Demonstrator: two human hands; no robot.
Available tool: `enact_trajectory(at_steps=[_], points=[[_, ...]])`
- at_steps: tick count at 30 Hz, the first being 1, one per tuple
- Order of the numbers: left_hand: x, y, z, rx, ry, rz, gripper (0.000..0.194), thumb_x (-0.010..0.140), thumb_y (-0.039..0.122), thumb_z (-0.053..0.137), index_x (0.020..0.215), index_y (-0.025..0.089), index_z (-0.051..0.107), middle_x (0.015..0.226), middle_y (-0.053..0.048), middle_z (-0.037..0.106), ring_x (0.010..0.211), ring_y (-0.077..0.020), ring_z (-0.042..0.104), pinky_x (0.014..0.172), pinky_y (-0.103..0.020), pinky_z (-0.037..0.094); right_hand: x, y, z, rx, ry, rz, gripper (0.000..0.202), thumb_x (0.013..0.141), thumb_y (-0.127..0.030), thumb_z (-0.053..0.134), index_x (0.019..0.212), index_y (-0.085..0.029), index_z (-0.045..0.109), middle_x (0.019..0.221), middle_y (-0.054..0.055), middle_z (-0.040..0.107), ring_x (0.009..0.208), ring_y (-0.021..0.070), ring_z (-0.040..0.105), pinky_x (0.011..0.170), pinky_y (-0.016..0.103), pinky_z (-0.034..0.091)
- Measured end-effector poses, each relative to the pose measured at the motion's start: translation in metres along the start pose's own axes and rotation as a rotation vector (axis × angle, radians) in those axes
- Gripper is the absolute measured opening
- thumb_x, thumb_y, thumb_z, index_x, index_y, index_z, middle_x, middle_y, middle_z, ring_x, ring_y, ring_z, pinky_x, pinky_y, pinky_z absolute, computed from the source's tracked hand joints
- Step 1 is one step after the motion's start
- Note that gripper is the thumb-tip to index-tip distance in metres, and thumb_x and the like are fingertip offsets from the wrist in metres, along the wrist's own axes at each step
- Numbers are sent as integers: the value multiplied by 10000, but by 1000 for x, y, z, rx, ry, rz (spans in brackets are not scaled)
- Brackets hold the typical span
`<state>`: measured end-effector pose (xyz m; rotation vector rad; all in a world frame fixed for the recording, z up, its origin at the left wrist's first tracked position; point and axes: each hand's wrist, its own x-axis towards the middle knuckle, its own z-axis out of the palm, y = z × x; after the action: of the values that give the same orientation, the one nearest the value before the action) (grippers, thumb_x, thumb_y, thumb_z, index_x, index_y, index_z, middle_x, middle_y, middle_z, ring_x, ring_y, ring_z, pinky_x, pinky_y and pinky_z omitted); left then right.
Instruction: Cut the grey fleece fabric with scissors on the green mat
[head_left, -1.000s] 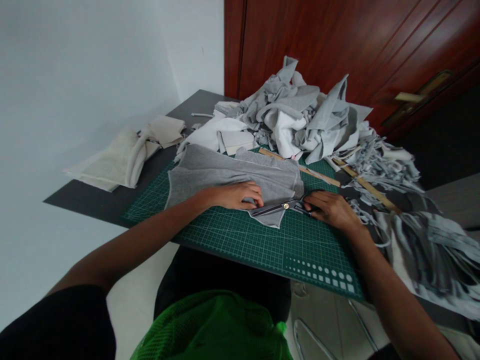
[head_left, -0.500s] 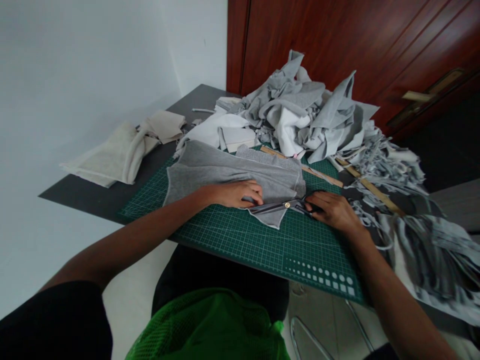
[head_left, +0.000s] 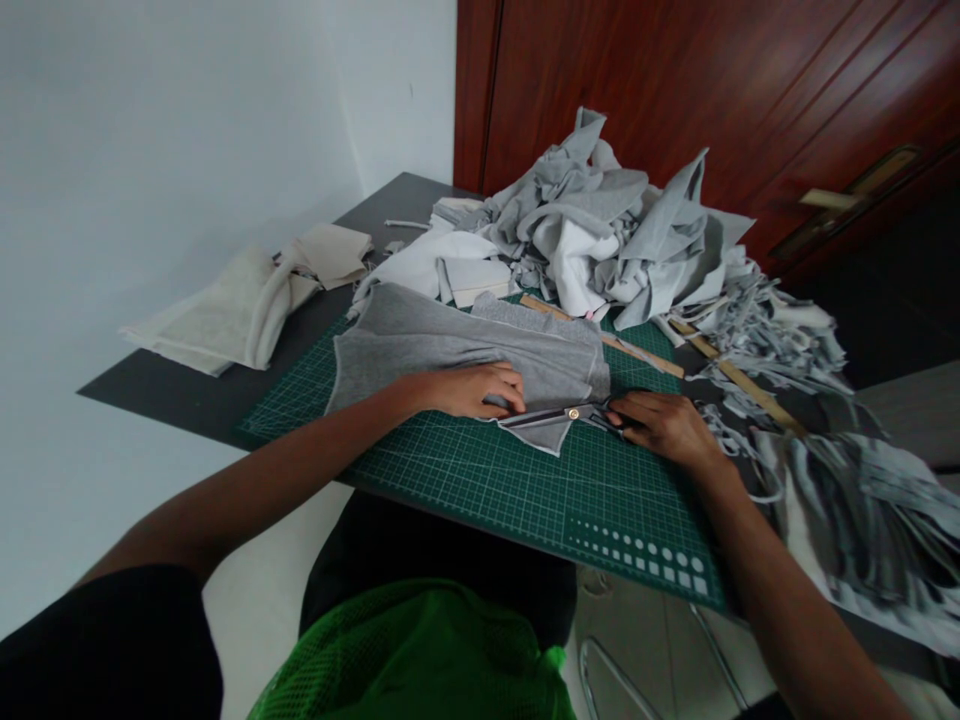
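A piece of grey fabric [head_left: 420, 335] lies spread on the green cutting mat [head_left: 450, 470]. My left hand [head_left: 476, 388] rests at its near edge, fingers curled and pinching the cloth against the mat. My right hand [head_left: 664, 425] grips the handles of a pair of scissors [head_left: 574, 413], its fingers in the loops. The blades point left toward my left fingertips and lie along the fabric's near edge. A pointed flap of the fabric [head_left: 551, 437] sticks out on the near side of the blades.
Behind the mat is a heap of grey and white cloth [head_left: 570, 215]. A wooden ruler [head_left: 641, 355] lies by the fabric, another strip [head_left: 739, 378] farther right. Cream cloth [head_left: 225, 310] sits left, scraps [head_left: 787, 320] and stacked grey pieces [head_left: 877, 520] right. A wall and door border the table.
The scissor handles have come closer together and the blades have closed a little. My right hand has shifted slightly left; my left hand stays in place on the fabric.
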<state>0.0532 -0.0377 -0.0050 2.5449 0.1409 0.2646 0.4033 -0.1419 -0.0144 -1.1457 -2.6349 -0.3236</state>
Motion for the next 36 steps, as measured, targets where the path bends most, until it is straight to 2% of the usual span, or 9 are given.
enact_trajectory(at_steps=[3, 11, 19, 24, 30, 36], points=[[0, -1, 0, -11, 4, 11, 218, 943, 297, 543, 1027, 256, 740, 1020, -65, 667, 1010, -209, 552, 957, -348, 400, 0, 0, 0, 12, -30, 5, 215, 979, -329, 520, 1008, -204, 693, 806, 47, 698, 731, 183, 653, 661, 294, 476], [0, 3, -2, -13, -18, 5, 205, 948, 290, 555, 1031, 240, 735, 1027, -62, 667, 999, -192, 543, 967, -327, 383, -2, 1, 1, 73, 3, -3, 270, 987, -397, 504, 1045, -235, 712, 856, 57, 735, 766, 179, 675, 668, 275, 482], [0, 3, -1, 13, -16, 20, 198, 951, 316, 565, 1038, 252, 731, 1012, -53, 664, 996, -191, 542, 952, -315, 388, 1, -6, 0, 106, -7, -19, 268, 990, -399, 500, 1059, -246, 708, 889, 55, 745, 798, 182, 687, 681, 277, 494], [-1, 2, 0, 12, 6, 25, 186, 954, 277, 554, 1027, 247, 722, 1007, -52, 661, 1003, -185, 545, 960, -319, 395, 5, -9, -3, 48, 34, -30, 219, 977, -314, 502, 992, -211, 696, 834, 53, 722, 717, 169, 666, 632, 276, 481], [-2, 3, -3, 32, 4, 31, 151, 930, 305, 602, 1001, 218, 702, 1023, -62, 645, 976, -184, 550, 935, -309, 409, 4, -6, -11, 22, 136, 24, 133, 888, -188, 526, 932, -193, 652, 805, 47, 708, 653, 161, 651, 598, 269, 483], [-8, 5, -9, -23, -36, 7, 174, 890, 344, 663, 1009, 230, 719, 1111, -69, 642, 1092, -203, 548, 999, -321, 390, 6, -7, -13, 38, 67, 17, 203, 847, -166, 503, 962, -194, 668, 851, 63, 725, 715, 185, 682, 632, 283, 503]])
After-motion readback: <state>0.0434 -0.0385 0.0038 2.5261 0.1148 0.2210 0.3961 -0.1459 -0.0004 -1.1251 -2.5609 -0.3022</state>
